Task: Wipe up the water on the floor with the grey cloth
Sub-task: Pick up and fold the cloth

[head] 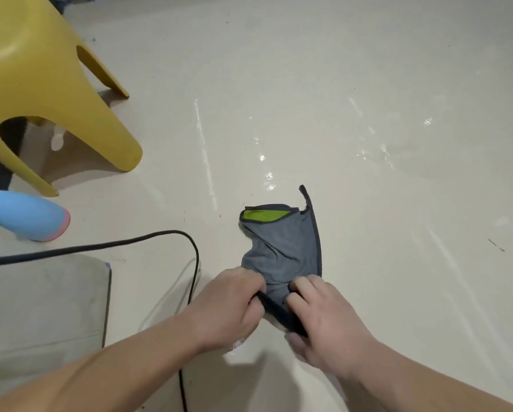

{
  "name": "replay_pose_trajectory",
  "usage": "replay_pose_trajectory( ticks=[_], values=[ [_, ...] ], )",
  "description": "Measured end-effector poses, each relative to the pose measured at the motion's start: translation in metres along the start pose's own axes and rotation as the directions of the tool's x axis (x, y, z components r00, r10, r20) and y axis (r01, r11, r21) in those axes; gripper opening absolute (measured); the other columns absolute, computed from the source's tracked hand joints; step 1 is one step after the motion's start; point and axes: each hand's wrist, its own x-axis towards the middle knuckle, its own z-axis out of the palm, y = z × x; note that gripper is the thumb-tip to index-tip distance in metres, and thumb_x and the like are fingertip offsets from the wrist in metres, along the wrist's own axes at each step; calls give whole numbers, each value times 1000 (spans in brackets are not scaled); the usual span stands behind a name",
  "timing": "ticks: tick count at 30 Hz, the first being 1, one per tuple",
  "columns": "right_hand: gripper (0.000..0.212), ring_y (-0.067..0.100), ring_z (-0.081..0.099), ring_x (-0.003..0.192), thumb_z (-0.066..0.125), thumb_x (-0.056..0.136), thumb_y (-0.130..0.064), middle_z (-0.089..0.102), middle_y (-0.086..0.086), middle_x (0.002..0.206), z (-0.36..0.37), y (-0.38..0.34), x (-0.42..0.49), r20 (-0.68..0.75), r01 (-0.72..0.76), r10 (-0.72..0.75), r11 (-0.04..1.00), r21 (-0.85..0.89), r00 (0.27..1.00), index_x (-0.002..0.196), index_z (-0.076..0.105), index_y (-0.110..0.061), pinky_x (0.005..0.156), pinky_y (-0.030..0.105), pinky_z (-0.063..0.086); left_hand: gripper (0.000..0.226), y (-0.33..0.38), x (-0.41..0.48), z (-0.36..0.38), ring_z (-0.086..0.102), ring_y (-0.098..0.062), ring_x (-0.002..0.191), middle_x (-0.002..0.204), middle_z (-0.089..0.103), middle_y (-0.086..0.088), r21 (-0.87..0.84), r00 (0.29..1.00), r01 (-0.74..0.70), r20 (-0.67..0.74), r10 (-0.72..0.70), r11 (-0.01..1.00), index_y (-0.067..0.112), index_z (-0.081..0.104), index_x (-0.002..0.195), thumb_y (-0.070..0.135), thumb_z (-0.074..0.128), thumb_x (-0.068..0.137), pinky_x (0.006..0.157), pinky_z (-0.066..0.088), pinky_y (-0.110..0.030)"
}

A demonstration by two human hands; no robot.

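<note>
Item 1, grey cloth [282,248]: crumpled on the floor [308,69] at lower centre; dark binding along its edges, a lime-green underside showing at the folded far corner, a loose binding tail pointing away from the person

Item 2, left hand [228,307]: grip curled round the near edge of the cloth, fingers bunched into the fabric

Item 3, right hand [323,319]: just beside the left; grip pinching the dark hem, fingertips tucked into the fold

Item 4, water [267,176]: shiny droplets and pale streaks on the floor, just beyond the cloth and out to the right

Item 5, yellow stool [41,84]: upper left, legs standing on the floor

Item 6, black cable [130,241]: loops across the floor left of the hands

Item 7, blue and pink object [29,217]: left edge, below the stool; what it is cannot be told

Item 8, pale mat [41,307]: lower left, beside the cable
</note>
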Motion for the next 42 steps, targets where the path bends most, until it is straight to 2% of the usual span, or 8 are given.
replay_pose_trajectory(
  ticks=[4, 8, 16, 23, 30, 34, 38, 42],
  values=[
    [17, 18, 51, 70, 57, 70, -27, 52, -8, 71, -38, 1, 11, 107, -192, 164, 912, 362, 981, 76, 42, -20, 59, 30, 38, 11, 16, 6, -16, 54, -13, 74, 76, 59, 7, -316, 958, 267, -16, -287, 910, 30, 49, 86, 23, 46, 94, 67, 44, -31],
    [5, 15, 59, 61, 60, 77, -15, 63, -6, 66, -69, 12, 37, 219, -413, 403, 499, 762, 889, 76, 58, -20, 58, 30, 48, 15, 14, 33, -29, 58, -9, 72, 77, 63, 9, -510, 875, 370, -91, -476, 777, 30, 56, 88, 22, 46, 95, 70, 49, -33],
    [50, 22, 56, 122, 51, 94, -14, 59, 0, 135, -55, 21, 61, 168, -546, 677, 394, 740, 717, 144, 51, -17, 98, 29, 42, 54, -18, 73, -19, 56, -27, 102, 112, 47, -2, -114, 762, 637, -55, -645, 763, 17, 47, 114, 55, 68, 82, 88, 53, -41],
    [40, 20, 61, 83, 44, 83, -3, 67, 1, 100, -72, 20, 54, 437, -636, 557, 230, 736, 707, 112, 65, -21, 70, 31, 49, 43, 2, 66, -8, 74, -25, 82, 93, 76, -10, -657, 528, 712, 268, -806, 248, 6, 68, 99, 17, 86, 61, 70, 64, -40],
    [22, 32, 58, 92, 47, 97, -28, 56, 9, 96, -126, 12, 65, 487, -624, 563, 68, 778, 668, 96, 60, -10, 75, 37, 47, 24, 64, 81, -84, 60, -23, 63, 83, 64, -8, -760, 616, 617, 305, -726, 205, 14, 61, 96, 9, 68, 73, 56, 48, -26],
    [48, 24, 48, 94, 58, 97, -34, 58, 31, 132, -176, -19, 57, 500, -532, 504, -92, 842, 704, 135, 58, -3, 92, 47, 53, 25, 103, 72, -163, 60, -26, 70, 84, 61, -8, -825, 646, 504, 163, -746, 256, 15, 57, 89, 5, 66, 68, 59, 47, -27],
    [20, 27, 65, 74, 62, 90, -37, 73, 4, 95, -230, -45, 59, 448, -420, 382, -160, 893, 808, 96, 68, -19, 64, 34, 46, 27, 114, 53, -233, 63, -31, 67, 83, 64, -11, -886, 679, 429, 187, -710, 177, 9, 61, 91, 6, 64, 65, 65, 52, -32],
    [30, 35, 66, 78, 61, 81, -23, 74, 12, 92, -249, -66, 96, 375, -297, 340, -260, 919, 862, 106, 70, -10, 77, 42, 44, 22, 80, 45, -269, 62, -28, 53, 73, 66, -10, -938, 700, 343, 218, -680, 52, 5, 62, 95, 7, 58, 73, 48, 49, -26]
  ],
)
